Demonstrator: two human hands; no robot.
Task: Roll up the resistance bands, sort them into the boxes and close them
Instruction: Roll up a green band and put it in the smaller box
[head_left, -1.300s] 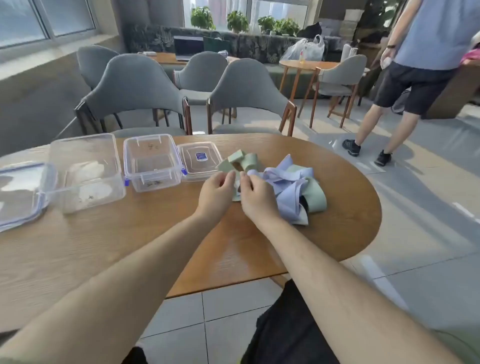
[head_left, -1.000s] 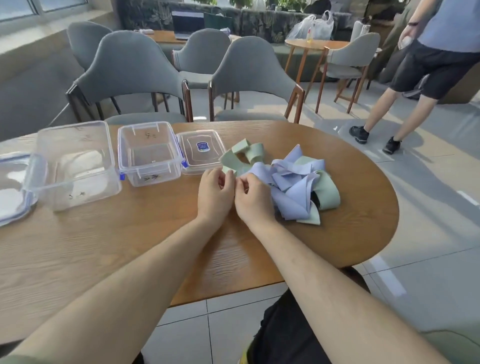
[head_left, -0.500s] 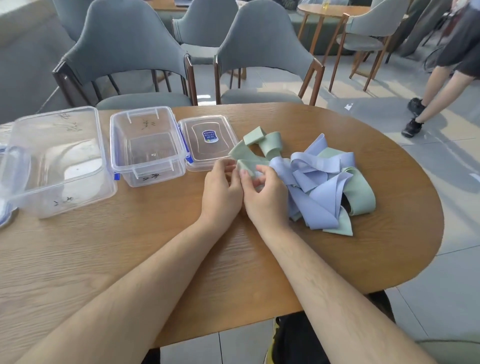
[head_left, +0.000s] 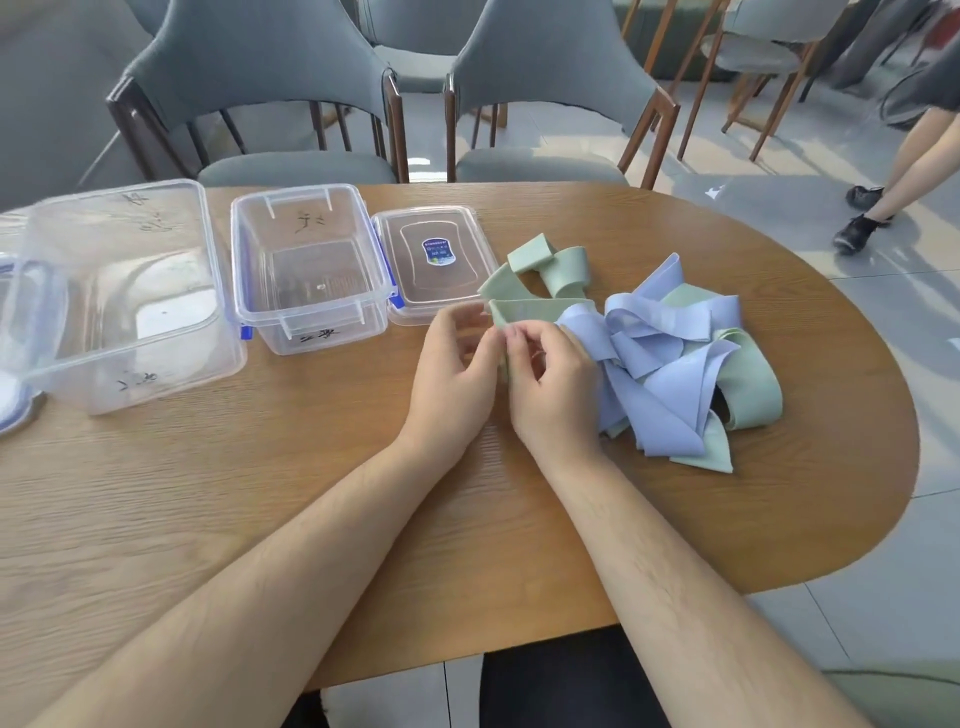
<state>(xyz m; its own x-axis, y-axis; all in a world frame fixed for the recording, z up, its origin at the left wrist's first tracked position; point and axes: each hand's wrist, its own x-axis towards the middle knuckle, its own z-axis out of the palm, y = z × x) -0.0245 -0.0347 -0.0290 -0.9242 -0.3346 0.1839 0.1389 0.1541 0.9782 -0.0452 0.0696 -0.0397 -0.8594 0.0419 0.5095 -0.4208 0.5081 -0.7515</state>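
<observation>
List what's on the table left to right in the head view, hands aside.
From the left: blue-rimmed lid → large clear box → small clear box → flat lid → green band → lavender-and-green band pile. The left hand and right hand pinch the green band's near end.

The section of green band (head_left: 535, 307) pinched between the left hand (head_left: 452, 374) and right hand (head_left: 556, 384) is hidden behind the fingers. Right of the hands, green strips (head_left: 753, 400) lie partly buried under purple bands (head_left: 654, 384). Far left of the hands, a blue-rimmed lid (head_left: 10, 405) is cut by the frame edge. The label (head_left: 439, 251) on the small lid (head_left: 415, 296) beyond the left hand is too small to read.
</observation>
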